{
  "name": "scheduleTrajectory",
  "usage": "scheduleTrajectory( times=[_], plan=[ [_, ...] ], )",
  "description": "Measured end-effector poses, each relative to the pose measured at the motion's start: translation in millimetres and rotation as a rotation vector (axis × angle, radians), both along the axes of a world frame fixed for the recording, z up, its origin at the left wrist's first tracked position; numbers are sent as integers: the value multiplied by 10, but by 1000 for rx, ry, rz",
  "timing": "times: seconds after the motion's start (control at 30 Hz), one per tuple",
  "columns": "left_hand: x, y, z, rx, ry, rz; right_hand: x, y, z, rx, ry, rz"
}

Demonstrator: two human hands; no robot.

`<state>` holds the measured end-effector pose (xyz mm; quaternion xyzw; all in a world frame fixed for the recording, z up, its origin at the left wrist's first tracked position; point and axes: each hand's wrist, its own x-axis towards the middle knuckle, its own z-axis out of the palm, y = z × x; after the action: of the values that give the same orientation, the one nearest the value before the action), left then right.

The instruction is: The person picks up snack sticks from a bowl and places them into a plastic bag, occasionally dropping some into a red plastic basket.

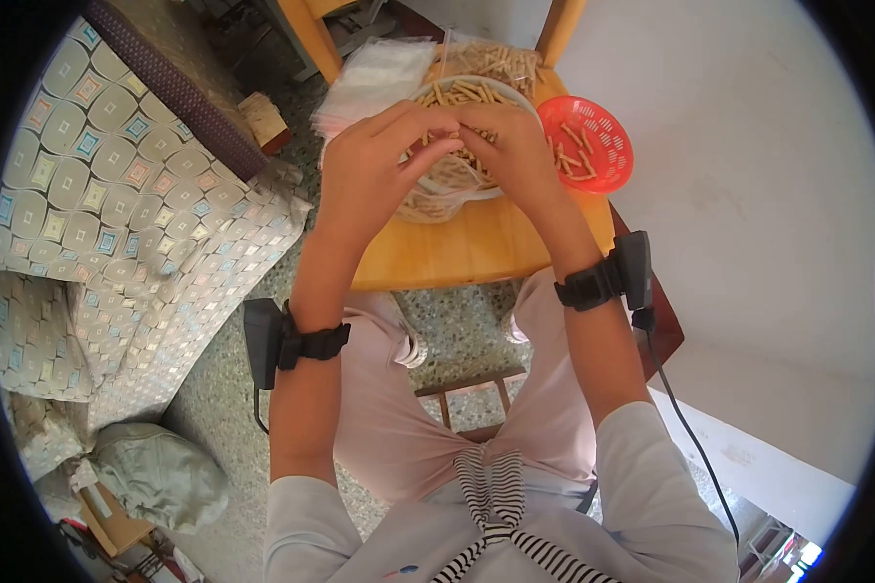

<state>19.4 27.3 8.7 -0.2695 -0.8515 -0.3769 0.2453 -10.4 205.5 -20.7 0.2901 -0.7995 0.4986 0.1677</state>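
Observation:
My left hand [374,160] and my right hand [513,146] meet fingertip to fingertip over a white bowl [529,100]. Both are closed in a pinch; what lies between the fingers is hidden. Short tan sticks [462,92], thin and finger-like, fill the bowl. Just below my fingertips a clear plastic bag [436,206] with similar pieces in it leans over the bowl's near rim. To the right of my right hand, a red perforated basket [620,160] holds several tan sticks.
A wooden chair [481,248] bears the bowl and bags. Flat clear bags [379,78] are stacked behind my left hand, and a filled bag [496,63] lies behind the bowl. Patterned cloth [136,223] covers furniture on the left; a white wall [749,146] stands right.

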Motion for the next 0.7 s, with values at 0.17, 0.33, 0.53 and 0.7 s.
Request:
scheduleTrajectory(
  times=[0.17, 0.33, 0.53, 0.7],
  plan=[
    [23, 1, 7, -46, -13, -27, -12, -3, 7, -2, -21, -39],
    [17, -13, 1, 26, -86, 149, -33, 43, 36, -139, 6, -78],
    [-55, -68, -54, 38, -120, 176, 34, 29, 111, -224, -64, -15],
    [-87, -51, -96, 33, -65, 194, 44, 32, 125, -242, -72, 65]
  ],
)
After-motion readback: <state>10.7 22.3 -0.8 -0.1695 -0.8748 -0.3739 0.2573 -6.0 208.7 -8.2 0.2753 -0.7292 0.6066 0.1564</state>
